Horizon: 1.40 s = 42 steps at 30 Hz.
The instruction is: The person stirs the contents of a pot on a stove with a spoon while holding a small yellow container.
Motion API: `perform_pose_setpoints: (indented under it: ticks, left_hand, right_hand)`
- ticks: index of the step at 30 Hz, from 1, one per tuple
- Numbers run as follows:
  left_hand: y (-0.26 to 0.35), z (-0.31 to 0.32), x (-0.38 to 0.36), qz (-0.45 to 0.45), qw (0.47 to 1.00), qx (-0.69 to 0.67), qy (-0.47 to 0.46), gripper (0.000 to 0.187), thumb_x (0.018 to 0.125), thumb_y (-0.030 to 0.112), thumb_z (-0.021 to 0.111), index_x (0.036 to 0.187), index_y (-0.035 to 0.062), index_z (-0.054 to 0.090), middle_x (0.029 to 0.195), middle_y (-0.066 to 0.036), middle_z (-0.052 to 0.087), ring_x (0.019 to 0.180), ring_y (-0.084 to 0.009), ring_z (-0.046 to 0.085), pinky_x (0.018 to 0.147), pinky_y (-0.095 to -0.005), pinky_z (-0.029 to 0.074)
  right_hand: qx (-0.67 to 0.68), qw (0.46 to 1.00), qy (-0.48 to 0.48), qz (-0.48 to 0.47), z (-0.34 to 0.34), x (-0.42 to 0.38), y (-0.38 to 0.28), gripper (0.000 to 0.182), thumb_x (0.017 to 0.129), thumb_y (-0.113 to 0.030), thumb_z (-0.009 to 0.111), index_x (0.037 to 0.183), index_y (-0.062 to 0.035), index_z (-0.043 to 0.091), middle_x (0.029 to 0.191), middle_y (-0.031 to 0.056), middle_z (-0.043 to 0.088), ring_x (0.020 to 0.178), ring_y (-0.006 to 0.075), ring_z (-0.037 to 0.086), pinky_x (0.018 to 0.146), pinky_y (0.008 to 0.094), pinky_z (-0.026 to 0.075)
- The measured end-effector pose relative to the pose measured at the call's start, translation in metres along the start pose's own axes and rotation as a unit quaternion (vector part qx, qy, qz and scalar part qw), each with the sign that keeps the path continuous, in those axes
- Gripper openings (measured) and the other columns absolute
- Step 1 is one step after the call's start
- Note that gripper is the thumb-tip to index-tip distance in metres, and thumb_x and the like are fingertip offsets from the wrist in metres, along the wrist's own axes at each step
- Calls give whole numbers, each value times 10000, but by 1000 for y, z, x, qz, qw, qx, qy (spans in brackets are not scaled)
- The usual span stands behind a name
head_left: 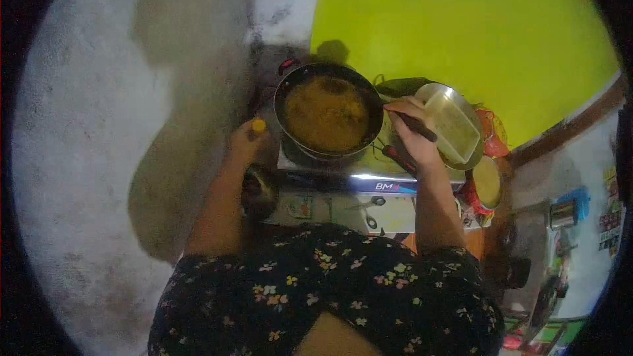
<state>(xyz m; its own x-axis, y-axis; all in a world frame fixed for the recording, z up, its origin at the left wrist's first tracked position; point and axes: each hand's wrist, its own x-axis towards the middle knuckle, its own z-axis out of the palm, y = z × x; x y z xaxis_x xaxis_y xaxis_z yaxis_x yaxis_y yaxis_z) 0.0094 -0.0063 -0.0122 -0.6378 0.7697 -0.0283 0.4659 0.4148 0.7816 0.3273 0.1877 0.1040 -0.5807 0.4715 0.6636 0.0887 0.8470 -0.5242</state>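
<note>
A dark, deep pan [283, 115] holding orange-brown food [323, 115] rests on the stove [356, 179]. Closed around a yellow-capped item [259, 125], my left hand [248, 140] is to the left of the pan; most of the item is hidden. My right hand [415, 133] grips a dark-handled utensil [422, 128] at the pan's right rim. What lies at the utensil's far end cannot be made out. Just right of that hand is a clear rectangular container [455, 125] in a round metal dish [440, 90].
Scissors [372, 222] and a small packet [300, 207] lie in front of the stove. A round tub [488, 182] and a red package [493, 133] stand at the right. A dark rounded object [259, 192] is beneath my left forearm. Walls rise behind and left.
</note>
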Motion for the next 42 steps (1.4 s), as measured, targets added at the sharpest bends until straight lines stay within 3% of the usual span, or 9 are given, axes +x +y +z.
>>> perform_pose_setpoints:
  ticks: [10, 13, 15, 17, 30, 35, 37, 40, 42]
  left_hand:
    - [7, -2, -4, -56, 997, -54, -25, 551, 851, 224, 704, 1340, 64, 507, 1228, -151, 610, 1145, -286, 575, 982, -399, 432]
    - [11, -5, -4, -50, 997, -51, -17, 568, 816, 256, 746, 1307, 64, 536, 1219, -143, 614, 1138, -289, 578, 981, -401, 435]
    - [11, -5, -2, -37, 998, -46, -14, 569, 815, 263, 748, 1304, 62, 539, 1226, -144, 611, 1144, -294, 576, 985, -401, 435]
    - [3, -2, 2, -14, 1000, -23, -7, 553, 848, 242, 712, 1330, 56, 515, 1235, -155, 609, 1150, -298, 577, 983, -397, 439]
    - [16, -8, -3, -44, 996, -70, -37, 527, 849, 216, 707, 1311, 37, 526, 1227, -170, 606, 1127, -297, 585, 960, -391, 454]
    - [-3, -4, 4, -4, 1000, -12, -19, 537, 841, 241, 718, 1301, 36, 532, 1211, -164, 613, 1122, -304, 586, 954, -397, 454]
    - [-5, -2, 5, -2, 1000, -19, -23, 540, 841, 248, 717, 1304, 42, 530, 1215, -161, 611, 1129, -303, 582, 958, -397, 451]
    - [-13, 2, 9, -3, 999, -26, -24, 543, 842, 251, 716, 1311, 54, 526, 1227, -155, 606, 1137, -300, 578, 963, -396, 447]
    - [-12, 1, 9, -15, 999, -21, -28, 544, 845, 250, 712, 1318, 60, 521, 1236, -152, 601, 1141, -299, 575, 968, -398, 444]
  right_hand:
    - [91, 995, -24, 31, 109, -9, 88, 285, 776, 15, 675, 1053, -48, 652, 988, 117, 640, 898, 278, 630, 789, 314, 504]
    - [249, 934, -78, 246, 110, -12, 85, 337, 747, 68, 657, 1060, -57, 653, 1070, 130, 627, 948, 290, 623, 810, 329, 501]
    - [175, 951, -114, 230, 97, -14, 71, 342, 733, 81, 654, 1043, -62, 659, 1108, 149, 618, 983, 305, 618, 821, 347, 500]
    - [-80, 988, -129, -6, 83, -15, 56, 306, 736, 37, 675, 1025, -64, 660, 1079, 158, 622, 984, 319, 619, 812, 362, 502]
    - [-39, 997, -39, 49, 29, 8, 10, 190, 778, -23, 658, 967, -27, 656, 918, 149, 632, 829, 333, 638, 730, 364, 510]
    - [-68, 993, -13, -96, 66, 15, 28, 252, 776, -25, 670, 1026, -55, 666, 937, 126, 639, 837, 280, 641, 722, 316, 503]
    - [107, 991, -47, 65, 86, 6, 42, 297, 767, -17, 676, 1059, -68, 662, 956, 109, 642, 855, 240, 638, 731, 288, 496]
    - [141, 985, -63, 76, 102, -1, 41, 341, 755, 22, 675, 1085, -60, 644, 1001, 99, 635, 914, 219, 619, 766, 273, 484]
    - [-1, 991, -126, 42, 89, -7, 29, 298, 761, 79, 659, 1039, -28, 639, 1024, 129, 626, 959, 323, 615, 827, 335, 490]
